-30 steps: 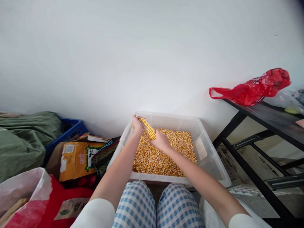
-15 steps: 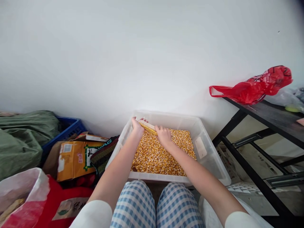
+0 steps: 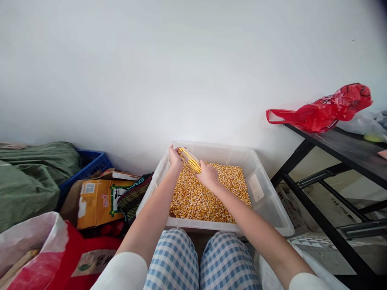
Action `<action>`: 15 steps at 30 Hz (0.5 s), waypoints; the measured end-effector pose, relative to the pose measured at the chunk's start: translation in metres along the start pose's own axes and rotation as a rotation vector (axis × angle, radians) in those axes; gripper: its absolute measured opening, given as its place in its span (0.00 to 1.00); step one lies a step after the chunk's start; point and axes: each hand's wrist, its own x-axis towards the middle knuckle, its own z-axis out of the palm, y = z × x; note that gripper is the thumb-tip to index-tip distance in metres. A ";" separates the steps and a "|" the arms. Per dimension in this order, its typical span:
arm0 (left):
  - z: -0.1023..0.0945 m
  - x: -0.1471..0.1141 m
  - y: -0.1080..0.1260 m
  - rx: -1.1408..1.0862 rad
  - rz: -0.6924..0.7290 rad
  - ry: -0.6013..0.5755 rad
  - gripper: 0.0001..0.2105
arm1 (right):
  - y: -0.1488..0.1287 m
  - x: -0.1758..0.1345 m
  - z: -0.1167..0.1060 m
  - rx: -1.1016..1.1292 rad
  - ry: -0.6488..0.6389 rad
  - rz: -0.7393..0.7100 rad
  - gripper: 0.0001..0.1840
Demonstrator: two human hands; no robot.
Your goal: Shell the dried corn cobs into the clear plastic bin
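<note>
A partly stripped corn cob (image 3: 191, 161) slants between my two hands, with rows of yellow kernels and a paler bare stretch along it. My left hand (image 3: 175, 158) is closed round its far upper end. Round the nearer, lower end my right hand (image 3: 207, 174) is closed, its fingertips partly hidden. Both hands are held over loose corn kernels (image 3: 208, 201), which spread across the bottom of a translucent plastic tub (image 3: 273, 205) in front of my knees.
A black-framed table (image 3: 347, 149) with a red plastic bag (image 3: 323, 112) stands at right. To the left are an orange cardboard box (image 3: 96, 203), a blue crate (image 3: 96, 163), green cloth (image 3: 36, 173) and a red-and-white sack (image 3: 57, 249). A white wall (image 3: 181, 72) rises behind.
The corn cob has been turned, so more yellow kernels face me and less of the bare side. My left hand has risen slightly; my right hand's grip has shifted on the lower end.
</note>
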 end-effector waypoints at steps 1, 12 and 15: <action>0.001 -0.001 -0.001 0.018 -0.034 0.001 0.26 | 0.005 0.002 -0.001 -0.019 0.012 0.007 0.18; 0.002 0.004 -0.014 -0.173 -0.230 0.292 0.18 | -0.018 0.001 0.017 -0.300 0.147 -0.182 0.17; 0.001 0.003 -0.013 -0.124 -0.197 0.270 0.15 | -0.023 -0.002 0.014 -0.268 0.095 -0.170 0.17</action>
